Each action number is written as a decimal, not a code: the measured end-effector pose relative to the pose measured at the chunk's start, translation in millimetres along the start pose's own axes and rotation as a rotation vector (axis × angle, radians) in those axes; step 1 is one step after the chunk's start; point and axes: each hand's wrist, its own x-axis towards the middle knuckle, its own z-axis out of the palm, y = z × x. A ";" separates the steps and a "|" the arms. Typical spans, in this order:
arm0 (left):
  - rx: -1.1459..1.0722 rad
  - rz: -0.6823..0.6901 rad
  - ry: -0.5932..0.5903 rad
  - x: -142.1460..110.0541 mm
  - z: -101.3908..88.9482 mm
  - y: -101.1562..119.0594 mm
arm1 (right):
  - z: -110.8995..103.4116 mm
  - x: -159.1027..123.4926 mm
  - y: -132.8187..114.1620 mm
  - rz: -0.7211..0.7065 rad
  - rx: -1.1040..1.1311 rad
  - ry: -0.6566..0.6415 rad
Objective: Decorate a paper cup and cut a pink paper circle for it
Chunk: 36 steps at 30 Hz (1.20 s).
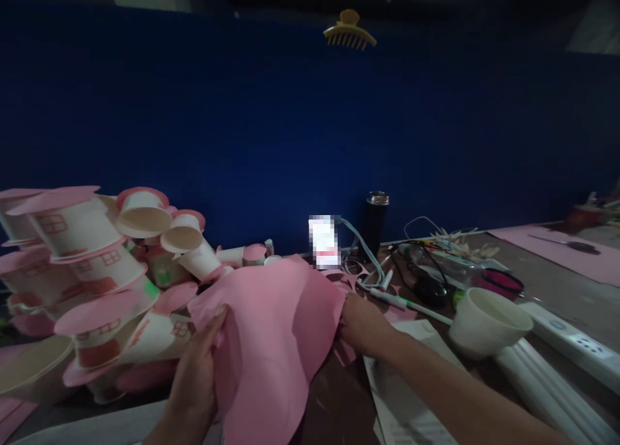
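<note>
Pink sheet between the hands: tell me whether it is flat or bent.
Bent: the pink sheet bulges and curves between the left hand and right hand.

Pink sheet (271, 348) | plain, thin, looks like paper | caught at both sides, up above the bench (334, 406) | bowed, buckling, soft folds tumbling down its front | upper edge peaking towards the bench's far edge | lower end sweeping towards the near edge and clean out of view!
</note>
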 end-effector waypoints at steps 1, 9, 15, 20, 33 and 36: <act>0.036 -0.008 0.006 0.5 -1.1 -0.1 | 1.2 1.0 -1.8 -0.008 -0.053 -0.027; 0.172 0.024 -0.049 4.0 -10.1 -4.9 | -11.6 -4.3 -8.5 -0.056 -0.277 -0.113; 0.284 0.094 -0.074 -0.2 -7.8 -5.3 | -59.2 -55.0 18.7 0.060 -0.268 -0.033; 0.260 -0.034 -0.067 -13.5 -0.6 -7.8 | -69.7 -91.0 49.5 0.313 0.122 0.121; 0.338 -0.397 -0.497 -46.7 1.4 -38.2 | -55.4 -85.5 -16.6 0.213 1.482 0.205; 0.422 -0.257 -0.455 -41.6 -5.9 -59.4 | -39.4 -76.7 -17.3 0.234 1.555 0.243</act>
